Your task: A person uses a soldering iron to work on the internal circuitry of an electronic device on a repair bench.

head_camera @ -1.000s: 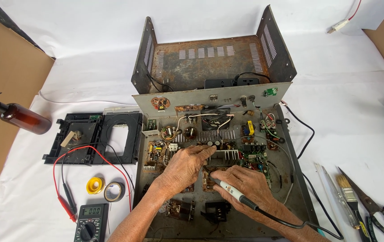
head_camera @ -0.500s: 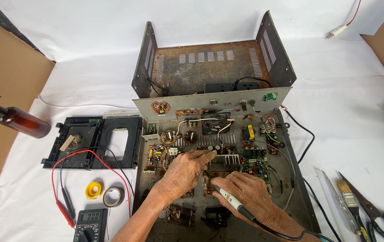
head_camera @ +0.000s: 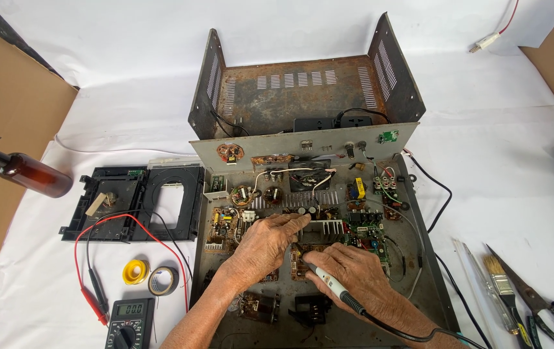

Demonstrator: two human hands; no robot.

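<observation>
A white cloth [head_camera: 516, 161] covers the work surface. At left, an amber spray bottle [head_camera: 31, 173] lies on its side near a sheet of brown cardboard [head_camera: 5, 142]. A black plastic disc-tray frame [head_camera: 135, 203] rests beside it, with red and black probe leads [head_camera: 105, 258] trailing to a digital multimeter [head_camera: 128, 318]. A yellow spool [head_camera: 135, 271] and a roll of tape [head_camera: 162, 280] sit just beside each other. At right lie 1 paintbrush [head_camera: 500, 281] and a pair of scissors [head_camera: 542, 304]. A rusted metal cover [head_camera: 303, 84] stands open behind.
</observation>
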